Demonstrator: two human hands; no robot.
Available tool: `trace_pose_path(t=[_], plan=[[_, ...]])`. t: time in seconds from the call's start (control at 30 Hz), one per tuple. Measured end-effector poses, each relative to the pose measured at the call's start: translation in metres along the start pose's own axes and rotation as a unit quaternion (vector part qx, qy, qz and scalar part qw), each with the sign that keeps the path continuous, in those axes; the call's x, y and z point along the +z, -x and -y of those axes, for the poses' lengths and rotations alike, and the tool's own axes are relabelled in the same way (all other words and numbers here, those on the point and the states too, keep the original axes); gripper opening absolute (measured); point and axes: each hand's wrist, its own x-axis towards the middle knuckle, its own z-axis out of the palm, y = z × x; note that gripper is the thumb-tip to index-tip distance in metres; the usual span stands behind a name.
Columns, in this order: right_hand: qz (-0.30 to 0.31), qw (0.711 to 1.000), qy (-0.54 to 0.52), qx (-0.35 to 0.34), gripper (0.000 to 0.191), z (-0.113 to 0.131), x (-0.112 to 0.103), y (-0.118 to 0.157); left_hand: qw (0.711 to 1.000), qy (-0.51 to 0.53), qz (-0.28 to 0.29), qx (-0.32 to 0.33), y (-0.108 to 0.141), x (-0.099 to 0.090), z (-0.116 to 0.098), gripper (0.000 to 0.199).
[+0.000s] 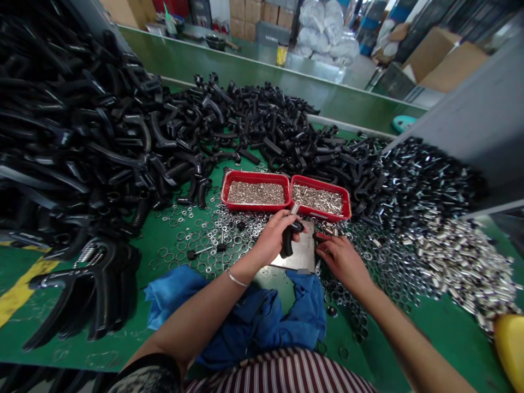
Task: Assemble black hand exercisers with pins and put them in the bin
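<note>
My left hand (273,236) is closed around a black curved plastic handle (288,243) above a flat metal plate (303,252). A metal spring (295,208) sticks up from the handle's far end. At the plate's right edge, my right hand (344,263) has its fingertips drawn together by a small dark piece; what they grip is too small to make out. Just beyond the hands stand two red trays: the left tray (257,208) holds tiny metal parts, the right tray (346,214) small metal pins. Loose metal rings (235,240) lie around the plate.
Black handles (172,136) are heaped at the left and back. To the right lie black-headed bolts (426,180) and metal sleeves (466,256). A blue cloth (262,322) lies before me. Assembled black handles (98,289) sit at the left, a yellow object (510,349) at lower right.
</note>
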Motion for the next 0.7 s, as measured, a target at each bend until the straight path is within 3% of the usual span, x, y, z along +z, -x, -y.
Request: trace_pose_path(t=[0.17, 0.27, 0.43, 0.6, 0.7], plan=[[0.033, 0.982, 0.184, -0.001, 0.012, 0.013, 0.002, 0.002, 0.997, 0.071, 0.033, -0.007, 0.006, 0.008, -0.005, 0.025], [0.046, 0.980, 0.191, -0.019, 0.010, 0.014, -0.001, 0.003, 0.998, 0.060, 0.025, -0.011, 0.007, 0.009, -0.002, 0.027], [0.022, 0.987, 0.154, -0.031, 0.014, 0.003, 0.002, 0.009, 0.995, -0.083, -0.038, 0.027, 0.007, 0.006, 0.009, 0.032], [-0.070, 0.996, 0.002, 0.047, 0.015, -0.013, 0.005, 0.010, 0.979, -0.194, -0.021, 0.061, 0.012, 0.010, 0.010, 0.034], [-0.091, 0.963, -0.211, 0.142, 0.017, -0.007, -0.001, 0.004, 0.964, -0.248, -0.009, 0.091, 0.014, 0.012, 0.011, 0.033]])
